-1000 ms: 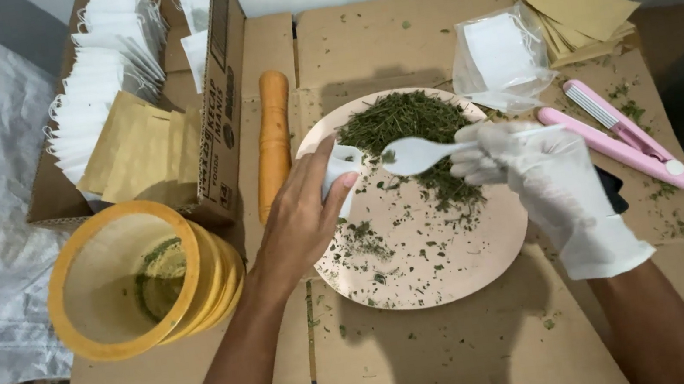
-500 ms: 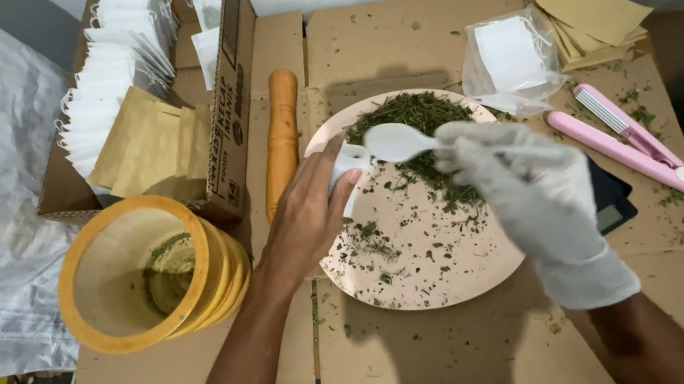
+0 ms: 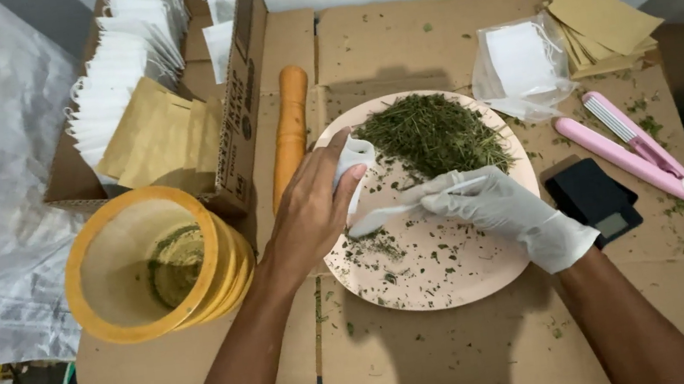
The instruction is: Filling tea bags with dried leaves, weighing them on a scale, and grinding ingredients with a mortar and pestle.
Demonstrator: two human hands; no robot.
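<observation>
The bare left hand (image 3: 313,209) is pinching a white sachet (image 3: 353,161) upright while the gloved right hand (image 3: 498,207), just right of it, is gripping a white spoon (image 3: 402,210) whose long axis is pointing left toward the sachet.

Hidden parts and cut-off edges

The bare left hand (image 3: 310,214) covers most of the small white paper sachet (image 3: 352,157); the white-gloved right hand (image 3: 498,207) hides the handle of the white plastic spoon (image 3: 380,217); the open brown cardboard box (image 3: 242,99) of white sachets runs off the top edge; both forearms leave the bottom edge.
</observation>
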